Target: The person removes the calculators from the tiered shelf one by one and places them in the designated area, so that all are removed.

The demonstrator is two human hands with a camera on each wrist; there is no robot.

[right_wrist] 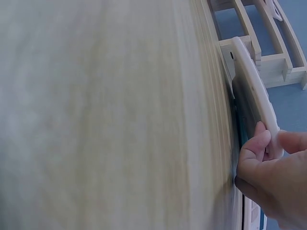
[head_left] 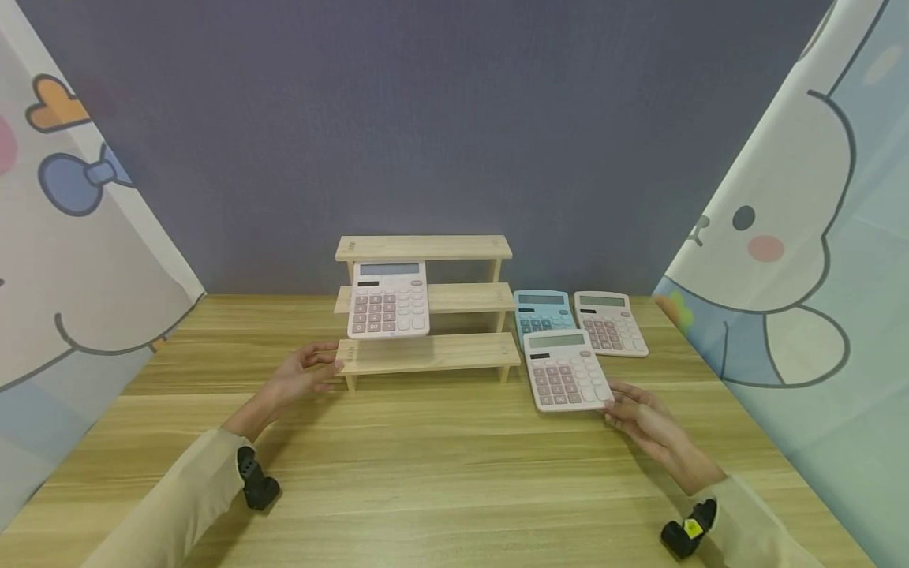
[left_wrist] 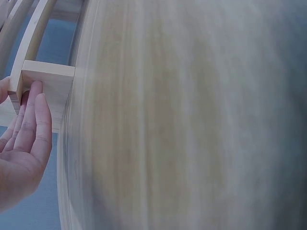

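Observation:
In the head view, the right hand (head_left: pixel 649 422) pinches the lower right corner of a white calculator with pink keys (head_left: pixel 568 371), thumb on one face and fingers behind in the right wrist view. That calculator (right_wrist: pixel 256 91) is tilted, clear of the tabletop. At the left end of the lowest board of a three-tier wooden rack (head_left: pixel 426 353), the left hand (head_left: pixel 301 371) grips the board's end, thumb on one side and fingers under it, as the left wrist view shows. Another white calculator with pink keys (head_left: pixel 389 300) leans on the rack's left part.
Right of the rack lie a blue calculator (head_left: pixel 541 304) and a further white one with pink keys (head_left: pixel 611 323), the blue one partly covered from view. A dark grey panel (head_left: pixel 426 118) stands behind the wooden table (head_left: pixel 426 473); cartoon-print cloths hang at both sides.

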